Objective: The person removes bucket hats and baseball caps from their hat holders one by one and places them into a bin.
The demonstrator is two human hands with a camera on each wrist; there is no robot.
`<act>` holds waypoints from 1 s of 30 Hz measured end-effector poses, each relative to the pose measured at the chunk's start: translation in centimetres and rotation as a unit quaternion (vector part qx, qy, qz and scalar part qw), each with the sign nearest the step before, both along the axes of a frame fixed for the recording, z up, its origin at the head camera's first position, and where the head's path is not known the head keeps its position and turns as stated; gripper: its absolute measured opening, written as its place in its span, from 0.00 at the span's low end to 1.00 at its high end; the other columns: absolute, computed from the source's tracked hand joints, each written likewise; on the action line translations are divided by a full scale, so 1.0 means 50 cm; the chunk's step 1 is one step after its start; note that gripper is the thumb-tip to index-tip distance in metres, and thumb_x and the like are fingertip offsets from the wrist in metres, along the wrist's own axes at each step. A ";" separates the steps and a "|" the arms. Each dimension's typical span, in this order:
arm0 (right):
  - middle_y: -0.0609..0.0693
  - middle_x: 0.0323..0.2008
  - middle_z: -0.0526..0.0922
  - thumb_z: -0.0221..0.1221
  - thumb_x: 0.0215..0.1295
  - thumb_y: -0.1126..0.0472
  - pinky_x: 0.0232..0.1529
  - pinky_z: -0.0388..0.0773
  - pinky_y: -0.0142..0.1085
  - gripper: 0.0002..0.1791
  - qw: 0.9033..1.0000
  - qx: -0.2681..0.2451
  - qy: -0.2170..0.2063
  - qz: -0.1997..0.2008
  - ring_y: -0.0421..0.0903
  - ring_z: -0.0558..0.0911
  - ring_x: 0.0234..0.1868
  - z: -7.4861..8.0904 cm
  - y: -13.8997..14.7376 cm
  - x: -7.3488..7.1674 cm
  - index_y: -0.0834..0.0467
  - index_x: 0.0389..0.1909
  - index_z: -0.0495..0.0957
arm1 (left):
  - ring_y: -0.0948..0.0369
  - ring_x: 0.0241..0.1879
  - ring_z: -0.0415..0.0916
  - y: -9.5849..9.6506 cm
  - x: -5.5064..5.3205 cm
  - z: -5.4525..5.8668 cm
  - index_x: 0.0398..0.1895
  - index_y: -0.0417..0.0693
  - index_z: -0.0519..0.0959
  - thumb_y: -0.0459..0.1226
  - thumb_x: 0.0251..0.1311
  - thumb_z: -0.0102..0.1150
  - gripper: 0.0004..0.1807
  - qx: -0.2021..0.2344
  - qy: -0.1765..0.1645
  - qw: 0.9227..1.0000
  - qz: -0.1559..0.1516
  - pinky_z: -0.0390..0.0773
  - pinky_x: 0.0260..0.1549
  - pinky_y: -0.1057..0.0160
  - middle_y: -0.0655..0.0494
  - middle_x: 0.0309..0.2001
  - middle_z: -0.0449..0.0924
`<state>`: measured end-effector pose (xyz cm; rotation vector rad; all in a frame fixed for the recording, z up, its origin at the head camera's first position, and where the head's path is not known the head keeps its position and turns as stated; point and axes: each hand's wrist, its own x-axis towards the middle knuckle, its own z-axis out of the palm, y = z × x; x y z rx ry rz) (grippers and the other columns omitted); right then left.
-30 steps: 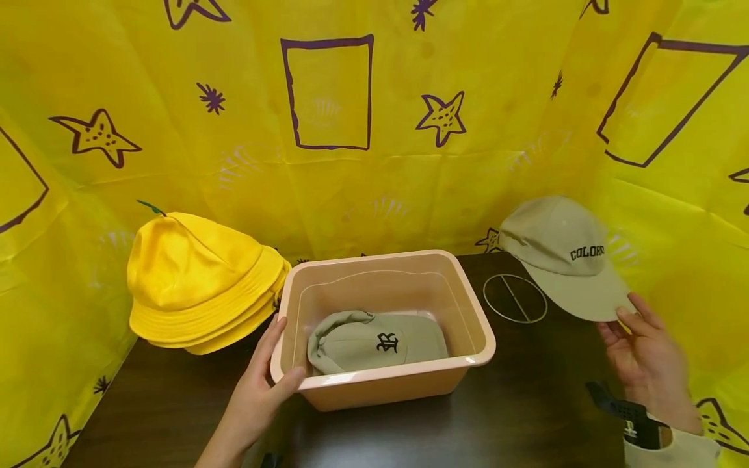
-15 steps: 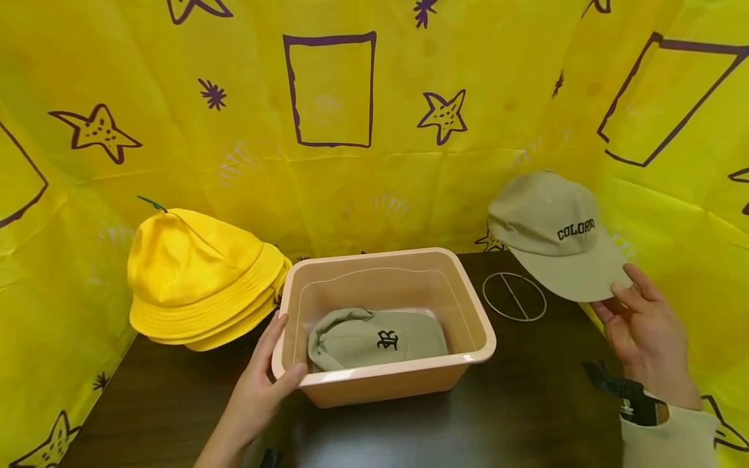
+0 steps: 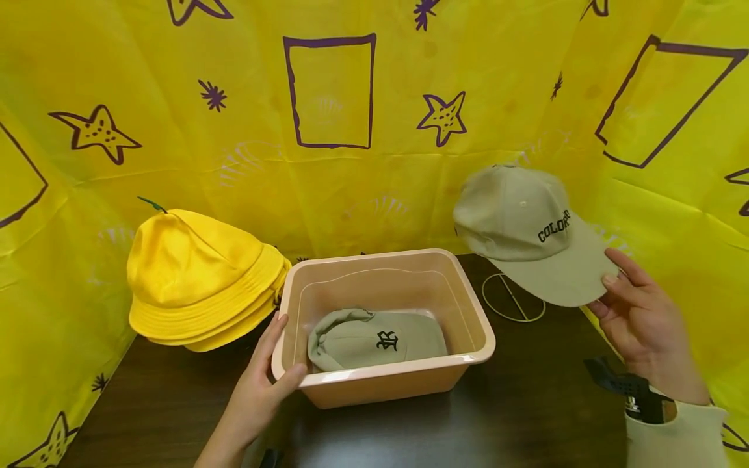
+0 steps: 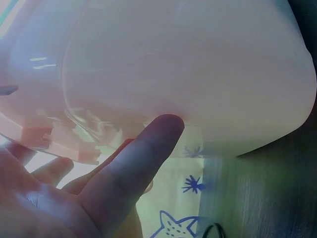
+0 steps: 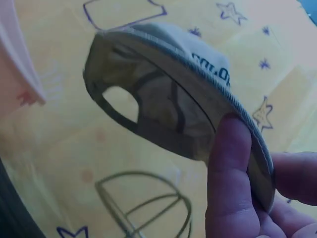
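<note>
My right hand [image 3: 658, 328] pinches the brim of a grey-beige baseball cap [image 3: 515, 221] with dark lettering, holding it up to the right of a peach plastic basin [image 3: 386, 387]. In the right wrist view the underside of the brim [image 5: 198, 94] and the cap's rear opening show, thumb and fingers on either side of the brim. My left hand [image 3: 260, 383] grips the basin's front left corner, its thumb over the rim. Another cap [image 3: 357, 341], with a dark emblem, lies in the basin.
A stack of yellow bucket hats [image 3: 199, 279], the top one with a green sprout, stands left of the basin. A round wire stand [image 3: 523, 318] is on the dark table [image 3: 497, 416] beneath the held cap. Yellow patterned cloth [image 3: 374, 195] hangs behind and at both sides.
The right hand has raised the lettered cap and carried it leftward, closer to the basin. My left hand and the basin have stayed in place.
</note>
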<state>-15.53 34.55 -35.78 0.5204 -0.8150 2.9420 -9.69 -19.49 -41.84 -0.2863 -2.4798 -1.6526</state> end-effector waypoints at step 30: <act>0.57 0.58 0.78 0.36 0.78 0.76 0.47 0.80 0.43 0.26 0.951 0.238 -0.015 0.195 0.52 0.82 0.50 0.093 -0.120 -0.055 0.62 0.69 0.70 | 0.43 0.70 0.53 0.001 0.002 -0.002 0.79 0.61 0.56 0.36 0.64 0.64 0.42 -0.007 -0.001 1.000 0.003 0.63 0.53 0.75 0.55 0.79 0.44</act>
